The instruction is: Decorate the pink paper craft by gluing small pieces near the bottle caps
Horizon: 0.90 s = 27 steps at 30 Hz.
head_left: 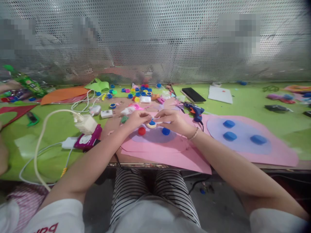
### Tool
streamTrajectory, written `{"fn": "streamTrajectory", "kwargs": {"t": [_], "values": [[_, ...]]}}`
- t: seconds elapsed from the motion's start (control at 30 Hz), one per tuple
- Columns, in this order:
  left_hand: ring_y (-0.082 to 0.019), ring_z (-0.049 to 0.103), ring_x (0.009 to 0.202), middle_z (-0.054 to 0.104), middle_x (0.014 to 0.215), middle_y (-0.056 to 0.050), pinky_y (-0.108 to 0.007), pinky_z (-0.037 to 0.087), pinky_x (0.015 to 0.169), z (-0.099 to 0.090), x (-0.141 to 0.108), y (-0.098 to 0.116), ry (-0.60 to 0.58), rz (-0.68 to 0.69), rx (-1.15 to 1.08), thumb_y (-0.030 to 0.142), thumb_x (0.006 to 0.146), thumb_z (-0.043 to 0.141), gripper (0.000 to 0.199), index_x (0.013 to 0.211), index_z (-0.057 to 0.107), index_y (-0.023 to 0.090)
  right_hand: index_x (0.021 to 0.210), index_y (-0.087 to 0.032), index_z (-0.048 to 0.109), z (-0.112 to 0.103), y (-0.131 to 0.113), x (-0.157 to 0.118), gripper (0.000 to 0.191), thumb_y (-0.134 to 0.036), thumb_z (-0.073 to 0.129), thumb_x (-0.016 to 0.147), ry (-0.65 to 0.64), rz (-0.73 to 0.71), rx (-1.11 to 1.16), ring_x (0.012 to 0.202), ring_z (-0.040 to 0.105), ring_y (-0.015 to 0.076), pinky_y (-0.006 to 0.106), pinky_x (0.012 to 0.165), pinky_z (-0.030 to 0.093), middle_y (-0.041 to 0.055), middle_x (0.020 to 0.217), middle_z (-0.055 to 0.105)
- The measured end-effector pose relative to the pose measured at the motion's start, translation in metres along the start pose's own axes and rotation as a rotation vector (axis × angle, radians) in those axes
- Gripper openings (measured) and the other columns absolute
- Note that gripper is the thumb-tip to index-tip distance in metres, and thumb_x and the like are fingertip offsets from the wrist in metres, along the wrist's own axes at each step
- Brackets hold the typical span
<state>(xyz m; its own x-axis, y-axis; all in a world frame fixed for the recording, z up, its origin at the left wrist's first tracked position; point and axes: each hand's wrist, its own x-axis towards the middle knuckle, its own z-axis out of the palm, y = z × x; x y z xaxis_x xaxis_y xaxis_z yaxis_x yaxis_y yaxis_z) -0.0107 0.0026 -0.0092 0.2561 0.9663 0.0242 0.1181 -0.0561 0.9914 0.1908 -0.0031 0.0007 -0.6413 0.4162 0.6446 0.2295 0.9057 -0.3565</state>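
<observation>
My left hand (138, 120) is closed, its thumb and fingertips pressed together over the lilac oval (155, 138) on a pink paper sheet (136, 146). What it pinches is too small to make out. My right hand (173, 120) reaches in from the other side, fingers apart and tips near a small blue piece (152, 122). That piece sits on a cream-coloured round cap (151, 126) between my hands. Nearer me on the oval are a red bottle cap (141, 131) and a blue bottle cap (166, 131).
At right, another pink sheet (286, 152) bears a lilac oval with blue caps. A blue glue gun (198, 111), a black phone (193, 95) and scattered caps (138, 94) lie behind. A purple power strip (91, 137) with cables is at left. A perforated metal panel (155, 42) stands behind.
</observation>
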Motion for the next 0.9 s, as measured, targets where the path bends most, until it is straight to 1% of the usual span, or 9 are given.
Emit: {"fn": "streamTrajectory", "kwargs": {"t": [0.2, 0.43, 0.57, 0.63, 0.67, 0.77, 0.8, 0.83, 0.9], "values": [[-0.009, 0.060, 0.060, 0.066, 0.068, -0.002, -0.026, 0.051, 0.065, 0.009, -0.009, 0.010, -0.111, -0.007, -0.091, 0.015, 0.068, 0.066, 0.011, 0.078, 0.066, 0.012, 0.101, -0.026, 0.067, 0.007, -0.008, 0.002, 0.021, -0.025, 0.058, 0.082, 0.024, -0.006, -0.025, 0.090, 0.052, 0.0160, 0.032, 0.072, 0.053, 0.0076, 0.100, 0.050], [-0.011, 0.062, 0.073, 0.067, 0.080, -0.004, -0.031, 0.052, 0.077, 0.016, -0.015, 0.014, -0.160, -0.047, -0.186, 0.013, 0.074, 0.057, 0.011, 0.081, 0.065, 0.013, 0.124, -0.025, 0.052, 0.010, -0.002, 0.002, 0.039, -0.022, 0.053, 0.085, -0.038, 0.020, -0.099, 0.115, 0.048, 0.0196, 0.040, 0.094, 0.047, 0.0096, 0.121, 0.051], [-0.017, 0.064, 0.080, 0.067, 0.084, -0.010, -0.035, 0.051, 0.077, 0.014, -0.013, 0.015, -0.232, -0.084, -0.234, 0.011, 0.076, 0.048, 0.025, 0.097, 0.061, 0.012, 0.113, -0.020, 0.060, 0.011, -0.001, 0.003, 0.029, -0.017, 0.049, 0.087, -0.028, -0.003, -0.106, 0.115, 0.051, 0.0182, 0.036, 0.096, 0.045, 0.0103, 0.123, 0.055], [-0.019, 0.064, 0.084, 0.067, 0.087, -0.012, -0.035, 0.051, 0.077, 0.008, -0.011, 0.016, -0.186, -0.057, -0.102, 0.013, 0.078, 0.045, 0.031, 0.106, 0.058, 0.013, 0.106, -0.019, 0.063, 0.010, 0.000, 0.002, 0.025, -0.016, 0.051, 0.085, 0.005, 0.017, -0.099, 0.111, 0.054, 0.0186, 0.036, 0.094, 0.046, 0.0093, 0.118, 0.059], [-0.019, 0.063, 0.087, 0.066, 0.092, -0.012, -0.036, 0.050, 0.079, 0.004, -0.009, 0.017, -0.117, -0.013, 0.019, 0.014, 0.078, 0.044, 0.034, 0.110, 0.056, 0.014, 0.104, -0.020, 0.064, 0.010, 0.000, 0.002, 0.024, -0.016, 0.052, 0.084, 0.024, 0.051, -0.094, 0.106, 0.057, 0.0186, 0.036, 0.091, 0.047, 0.0083, 0.113, 0.062], [-0.023, 0.055, 0.107, 0.060, 0.113, -0.010, -0.040, 0.042, 0.093, -0.013, -0.004, 0.019, 0.224, 0.250, 0.609, 0.012, 0.074, 0.046, 0.042, 0.116, 0.051, 0.019, 0.100, -0.021, 0.064, 0.010, 0.004, 0.000, 0.021, -0.020, 0.053, 0.083, 0.058, 0.225, -0.042, 0.087, 0.062, 0.0168, 0.033, 0.077, 0.052, 0.0050, 0.097, 0.067], [-0.026, 0.048, 0.116, 0.056, 0.120, -0.012, -0.042, 0.037, 0.099, -0.020, -0.003, 0.020, 0.292, 0.330, 0.826, 0.011, 0.073, 0.048, 0.045, 0.117, 0.050, 0.017, 0.100, -0.022, 0.063, 0.010, 0.006, 0.000, 0.020, -0.023, 0.052, 0.084, 0.054, 0.281, -0.004, 0.082, 0.063, 0.0159, 0.032, 0.072, 0.052, 0.0045, 0.093, 0.067], [-0.028, 0.043, 0.121, 0.052, 0.125, -0.014, -0.044, 0.032, 0.102, -0.026, -0.001, 0.021, 0.370, 0.369, 0.999, 0.011, 0.071, 0.049, 0.046, 0.117, 0.050, 0.016, 0.101, -0.022, 0.063, 0.011, 0.008, -0.001, 0.021, -0.024, 0.051, 0.084, 0.043, 0.329, 0.045, 0.079, 0.063, 0.0151, 0.030, 0.069, 0.052, 0.0042, 0.090, 0.067], [-0.031, 0.041, 0.122, 0.049, 0.128, -0.016, -0.046, 0.029, 0.103, -0.037, 0.002, 0.019, 0.460, 0.337, 1.227, 0.013, 0.073, 0.049, 0.045, 0.118, 0.049, 0.014, 0.103, -0.022, 0.060, 0.014, 0.012, -0.001, 0.022, -0.026, 0.049, 0.085, 0.015, 0.402, 0.166, 0.075, 0.062, 0.0141, 0.029, 0.066, 0.052, 0.0037, 0.086, 0.066]]}}
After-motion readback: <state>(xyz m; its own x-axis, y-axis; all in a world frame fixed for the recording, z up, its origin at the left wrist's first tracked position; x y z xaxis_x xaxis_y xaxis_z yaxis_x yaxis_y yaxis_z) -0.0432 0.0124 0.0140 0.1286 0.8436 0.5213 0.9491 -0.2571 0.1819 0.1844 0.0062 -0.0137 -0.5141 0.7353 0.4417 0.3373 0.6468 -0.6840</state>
